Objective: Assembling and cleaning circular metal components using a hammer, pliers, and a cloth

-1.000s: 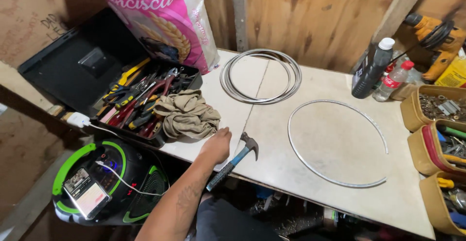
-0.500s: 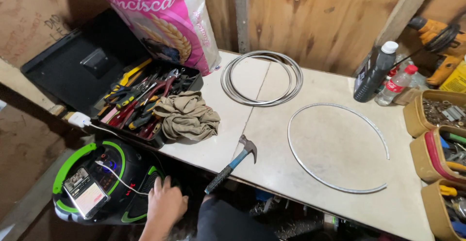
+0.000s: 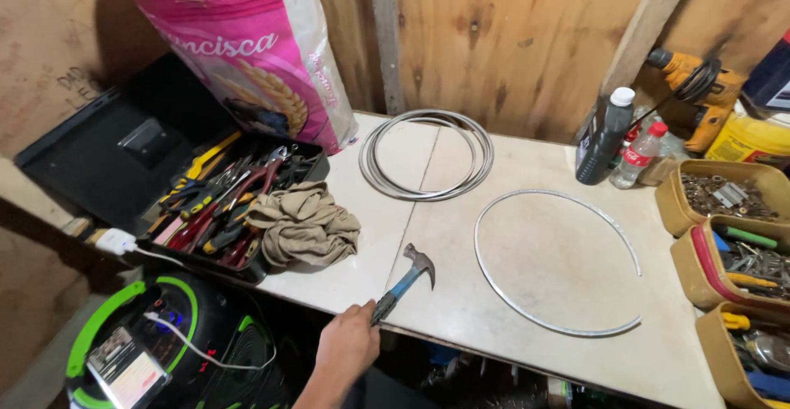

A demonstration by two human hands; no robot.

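A claw hammer (image 3: 409, 276) with a blue and black handle lies slanted at the front edge of the white table (image 3: 428, 211), its head pointing away from me. My left hand (image 3: 349, 345) reaches up from below the edge and closes around the butt of the handle. A single bent metal hoop (image 3: 559, 262) lies flat to the right of the hammer. A coil of several wire rings (image 3: 426, 155) rests further back. My right hand is out of view.
An open black toolbox (image 3: 206, 203) full of pliers and screwdrivers sits at the left with a tan rag (image 3: 303, 226) beside it and a pink sack (image 3: 247, 55) behind. Bottles (image 3: 605, 141), a drill (image 3: 699, 88) and hardware tubs (image 3: 724, 203) line the right. A green-trimmed speaker (image 3: 156, 343) stands below.
My left hand went from resting on the table by the hammer down toward the speaker, and has now come back up and closed on the hammer's handle.
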